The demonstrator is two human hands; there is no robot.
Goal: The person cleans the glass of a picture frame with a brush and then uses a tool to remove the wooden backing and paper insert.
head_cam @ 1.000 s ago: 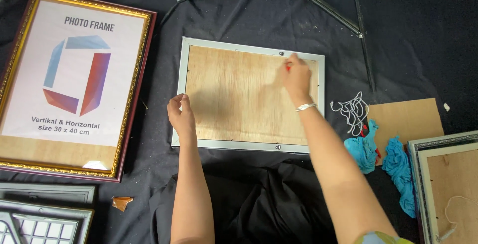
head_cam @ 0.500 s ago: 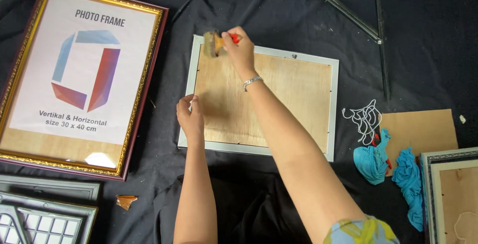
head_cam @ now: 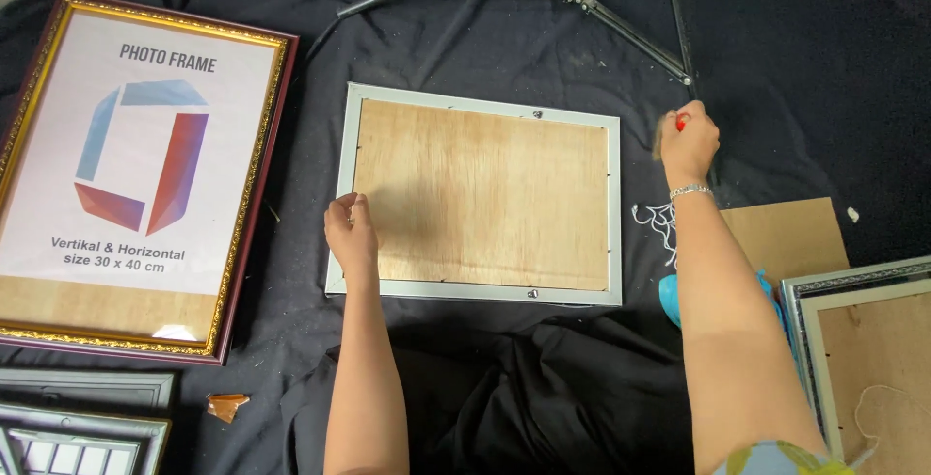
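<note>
The right hand [head_cam: 689, 141] has its grip pinched on a small brush [head_cam: 669, 131] with a red handle, now held off the right edge of the frame [head_cam: 480, 194] above the black cloth [head_cam: 504, 39]. Half a second ago it was over the frame's top left corner, and before that near the top right, so a sweep across the wooden backing looks finished. The left hand [head_cam: 351, 233] stays where it was, fingers curled and pressing the frame's left edge near its lower corner, holding nothing. The frame lies face down in the middle of the cloth. The right arm reaches forward nearly straight, wrist bent left; the left forearm runs straight up.
</note>
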